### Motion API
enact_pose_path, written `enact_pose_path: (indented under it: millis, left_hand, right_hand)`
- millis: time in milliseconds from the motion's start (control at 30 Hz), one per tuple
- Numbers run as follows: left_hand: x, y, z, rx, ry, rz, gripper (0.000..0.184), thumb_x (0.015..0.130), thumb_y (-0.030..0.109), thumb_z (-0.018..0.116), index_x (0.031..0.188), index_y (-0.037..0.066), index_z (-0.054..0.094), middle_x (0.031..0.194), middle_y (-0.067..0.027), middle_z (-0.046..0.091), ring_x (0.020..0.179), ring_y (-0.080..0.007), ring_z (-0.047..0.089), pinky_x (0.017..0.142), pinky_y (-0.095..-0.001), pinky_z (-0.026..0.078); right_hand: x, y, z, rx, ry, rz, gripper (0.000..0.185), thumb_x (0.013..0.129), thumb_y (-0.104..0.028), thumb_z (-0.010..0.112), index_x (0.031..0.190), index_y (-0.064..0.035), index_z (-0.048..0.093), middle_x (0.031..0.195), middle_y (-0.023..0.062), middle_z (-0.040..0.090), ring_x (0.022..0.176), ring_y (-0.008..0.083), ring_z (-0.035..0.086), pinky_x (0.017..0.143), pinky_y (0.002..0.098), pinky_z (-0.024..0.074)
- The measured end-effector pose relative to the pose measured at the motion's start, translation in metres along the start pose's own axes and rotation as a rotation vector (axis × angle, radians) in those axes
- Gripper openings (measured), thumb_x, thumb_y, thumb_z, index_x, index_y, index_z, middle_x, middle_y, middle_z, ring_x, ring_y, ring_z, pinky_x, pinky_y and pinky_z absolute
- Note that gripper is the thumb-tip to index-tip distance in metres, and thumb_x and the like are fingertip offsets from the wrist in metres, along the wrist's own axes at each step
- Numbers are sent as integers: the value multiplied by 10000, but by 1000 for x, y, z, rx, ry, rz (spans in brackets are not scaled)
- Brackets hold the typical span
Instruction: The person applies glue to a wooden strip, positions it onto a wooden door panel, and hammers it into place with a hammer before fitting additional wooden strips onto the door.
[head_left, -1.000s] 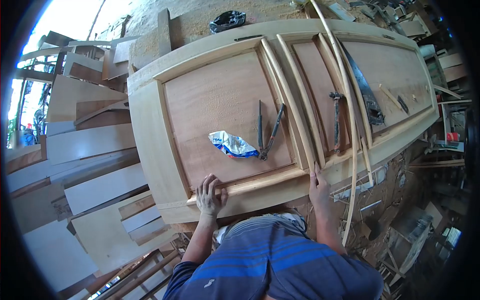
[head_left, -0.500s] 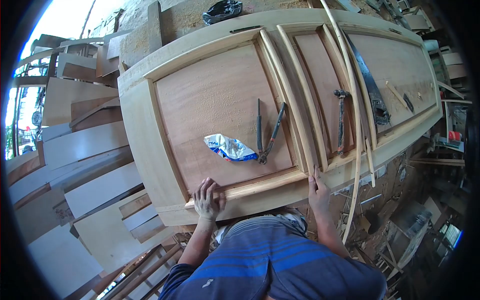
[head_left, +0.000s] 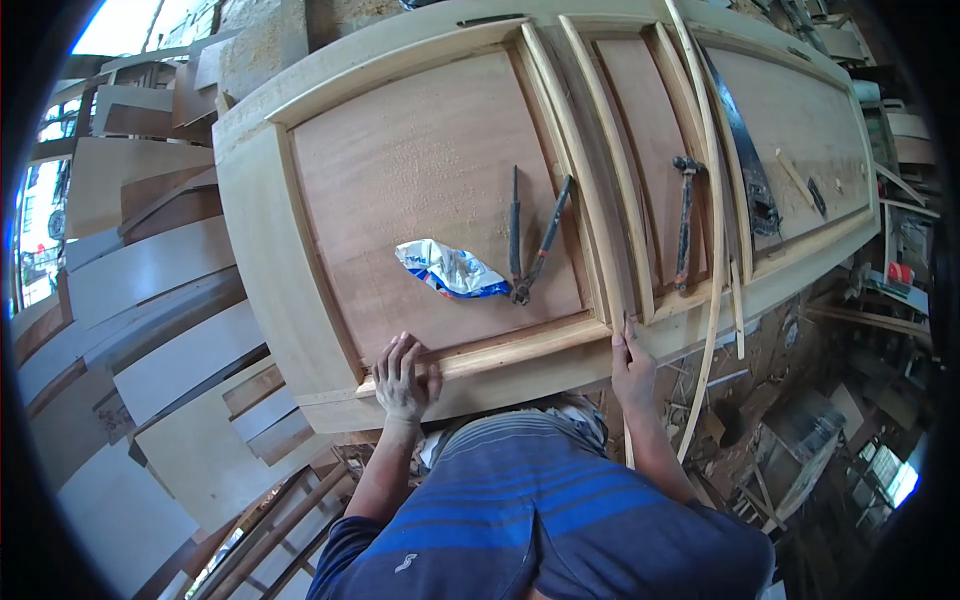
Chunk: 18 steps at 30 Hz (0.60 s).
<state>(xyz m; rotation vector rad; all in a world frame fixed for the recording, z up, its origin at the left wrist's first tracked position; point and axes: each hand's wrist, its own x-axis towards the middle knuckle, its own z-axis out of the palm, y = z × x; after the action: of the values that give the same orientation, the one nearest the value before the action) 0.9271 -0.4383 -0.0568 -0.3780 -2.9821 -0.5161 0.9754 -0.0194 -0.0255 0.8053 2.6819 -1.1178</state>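
A wooden door panel (head_left: 258, 240) with raised moulding lies in front of me. My left hand (head_left: 404, 382) rests at its near left corner, fingers stretched over the near moulding strip (head_left: 500, 355) and thumb apart. At the other end of that strip, my right hand (head_left: 633, 370) is closed, thumb and finger pinching the moulding's corner end; the exact contact is partly hidden. Pincers (head_left: 522, 285) with spread handles lie on the large panel, beside a crumpled white and blue plastic packet (head_left: 452, 268). A hammer (head_left: 685, 220) lies in the narrow middle recess.
A hand saw (head_left: 735, 140) lies on the right section, near a small wood stick (head_left: 796, 178) and a dark-handled tool (head_left: 818, 197). A long thin wood strip (head_left: 708, 200) crosses the door and overhangs its near edge. Stacked boards (head_left: 170, 260) fill the left side.
The whole view has shifted slightly, with the door appearing a little higher and further left. Both hands keep their places on the moulding, and the tools have not moved on the door.
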Motion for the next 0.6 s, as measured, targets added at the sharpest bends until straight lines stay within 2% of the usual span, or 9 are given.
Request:
enact_pose_path:
  millis: [133,267,467,500,600]
  left_hand:
    - [2,1,-2,-3,2,11,504,898,293,742,1363,106,689,1521,-164,660,1405,-374,620,1173,-518,450]
    - [1,2,-1,-6,1,15,503,907,272,742,1377,106,679,1531,-163,656,1402,-386,620,1171,-520,455]
    - [-1,1,2,16,20,27,513,907,253,742,1392,102,673,1532,-159,657,1396,-387,627,1174,-529,464]
    - [-1,1,2,4,25,27,502,912,261,738,1384,102,679,1532,-151,660,1398,-384,629,1180,-528,461]
    - [-3,-2,5,6,29,36,494,917,274,735,1379,105,684,1532,-144,663,1405,-383,626,1184,-529,457]
  right_hand:
    - [-2,0,3,11,-11,25,503,1148,-331,647,1598,-107,627,774,204,663,647,259,632,674,407,546]
    - [-3,6,7,14,27,-12,500,1136,-325,657,1598,-134,633,756,195,657,651,301,660,695,431,570]
    - [-2,-3,4,43,53,-37,486,1121,-288,679,1581,-137,648,899,263,745,765,407,757,728,465,592]
    - [-1,-4,4,43,47,-41,488,1114,-282,690,1578,-137,649,975,285,762,829,439,777,730,487,596]
    - [-2,1,5,40,53,-72,507,1110,-304,698,1589,-145,639,935,291,755,822,438,780,723,505,594]
